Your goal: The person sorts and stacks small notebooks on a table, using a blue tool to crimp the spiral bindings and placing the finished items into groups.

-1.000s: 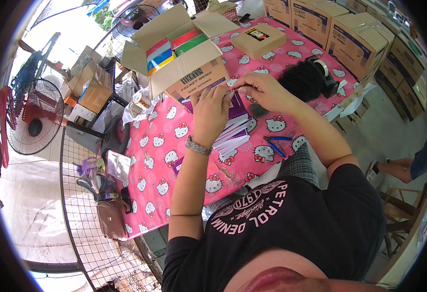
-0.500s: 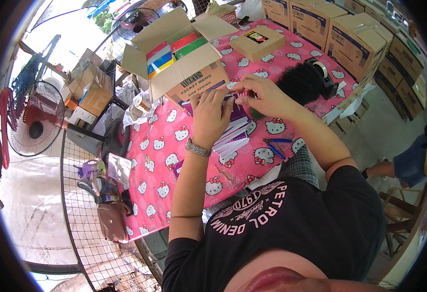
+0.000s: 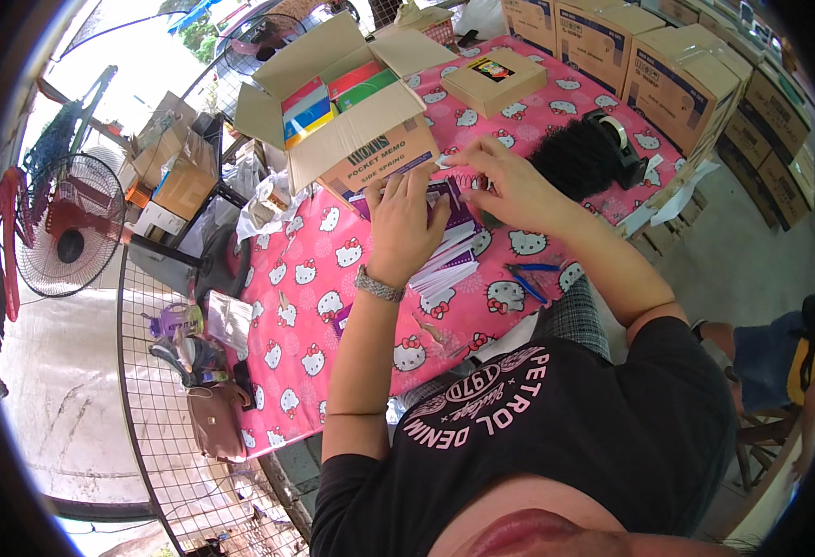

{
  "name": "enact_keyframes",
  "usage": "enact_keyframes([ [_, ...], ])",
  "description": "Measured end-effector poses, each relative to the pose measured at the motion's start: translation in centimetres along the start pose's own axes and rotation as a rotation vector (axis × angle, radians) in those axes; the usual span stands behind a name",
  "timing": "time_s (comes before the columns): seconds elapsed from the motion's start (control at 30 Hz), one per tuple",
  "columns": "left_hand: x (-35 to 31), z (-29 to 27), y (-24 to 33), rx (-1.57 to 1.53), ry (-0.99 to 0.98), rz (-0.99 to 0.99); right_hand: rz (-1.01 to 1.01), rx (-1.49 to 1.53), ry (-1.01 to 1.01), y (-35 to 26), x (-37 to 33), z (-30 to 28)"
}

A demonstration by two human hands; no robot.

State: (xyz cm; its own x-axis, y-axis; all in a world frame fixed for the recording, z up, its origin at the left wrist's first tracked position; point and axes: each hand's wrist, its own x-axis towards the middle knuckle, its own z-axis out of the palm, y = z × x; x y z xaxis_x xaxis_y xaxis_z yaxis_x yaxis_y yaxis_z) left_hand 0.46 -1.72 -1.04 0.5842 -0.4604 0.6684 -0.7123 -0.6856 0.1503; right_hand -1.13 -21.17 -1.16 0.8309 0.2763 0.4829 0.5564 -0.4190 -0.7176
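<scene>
My left hand (image 3: 400,227) lies over a purple memo pad (image 3: 445,197), fingers bent across its top and the thumb along its side, holding it to the table. My right hand (image 3: 511,190) is at the pad's upper right, finger and thumb closed around a pinkish wire spiral (image 3: 466,182); its exact grip is partly hidden. Just below the hands, a fanned stack of white-edged memo pads (image 3: 446,267) with purple covers lies on the pink patterned tablecloth (image 3: 324,265). Blue-handled pliers (image 3: 528,278) rest right of the stack.
An open carton (image 3: 370,158) with colourful pads stands beyond my hands. A small brown box (image 3: 496,84), a bundle of black wire spirals (image 3: 565,158) and a tape dispenser (image 3: 623,153) sit to its right. Stacked cartons (image 3: 677,88) line the far right; another person (image 3: 779,362) is at right.
My right hand has shifted slightly right, its fingertips opening a little, and more of the spiral and purple cover shows. My left hand stays nearly still. The person at right has moved nearer.
</scene>
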Motion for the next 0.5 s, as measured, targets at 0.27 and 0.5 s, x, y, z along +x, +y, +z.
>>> enact_keyframes([
  [0.27,0.0,-0.5,0.1,-0.011,-0.120,0.005,-0.245,-0.305,-0.161,0.1,1.1,-1.9],
  [0.5,-0.4,-0.8,-0.6,-0.085,-0.154,-0.058,0.474,0.065,-0.004,16.3,3.0,3.9],
])
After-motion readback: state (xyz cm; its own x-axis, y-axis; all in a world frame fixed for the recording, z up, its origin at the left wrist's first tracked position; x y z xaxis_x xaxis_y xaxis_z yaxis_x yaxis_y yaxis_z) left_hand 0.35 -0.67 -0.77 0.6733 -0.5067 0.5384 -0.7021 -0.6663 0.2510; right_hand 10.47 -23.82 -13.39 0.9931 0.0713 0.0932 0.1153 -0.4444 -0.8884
